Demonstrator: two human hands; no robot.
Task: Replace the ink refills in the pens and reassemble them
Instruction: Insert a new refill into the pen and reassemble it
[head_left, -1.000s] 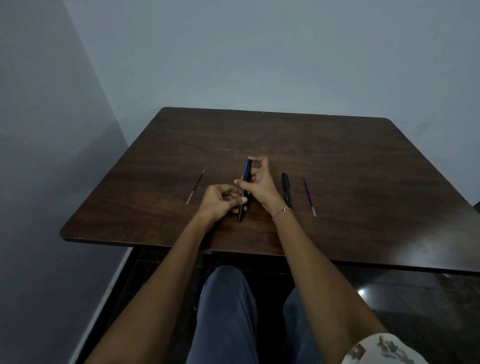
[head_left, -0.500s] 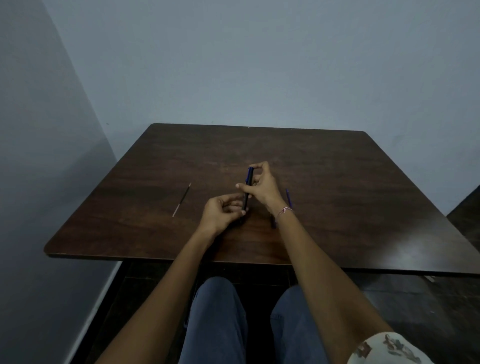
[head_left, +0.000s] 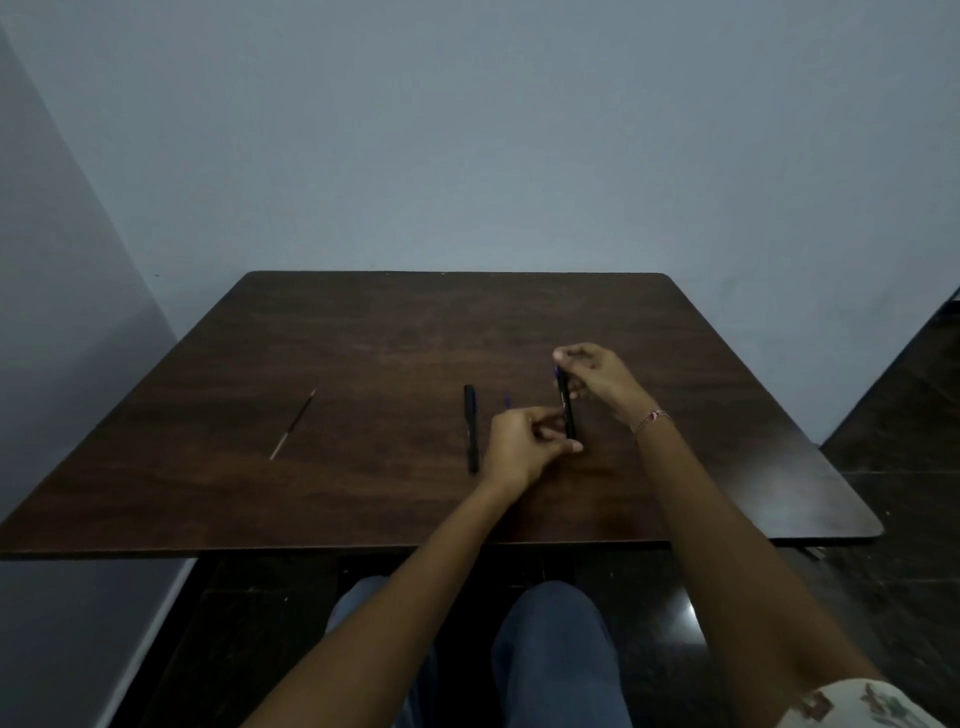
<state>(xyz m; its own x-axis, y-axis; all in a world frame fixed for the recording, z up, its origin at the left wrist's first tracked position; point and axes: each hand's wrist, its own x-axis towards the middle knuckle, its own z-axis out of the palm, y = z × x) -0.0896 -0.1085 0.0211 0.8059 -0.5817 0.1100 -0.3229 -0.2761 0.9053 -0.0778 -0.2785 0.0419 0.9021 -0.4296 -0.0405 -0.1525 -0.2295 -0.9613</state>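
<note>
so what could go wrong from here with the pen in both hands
1. The held pen is only pinched between the left hand and right hand over the table; a slip could drop it or any loose part.
2. The blue refill lies right beside the left hand, partly hidden; a wrist move might knock it or the second pen away.

One head-worn wide-angle view, looking forward and down across the table (head_left: 363, 338)
</note>
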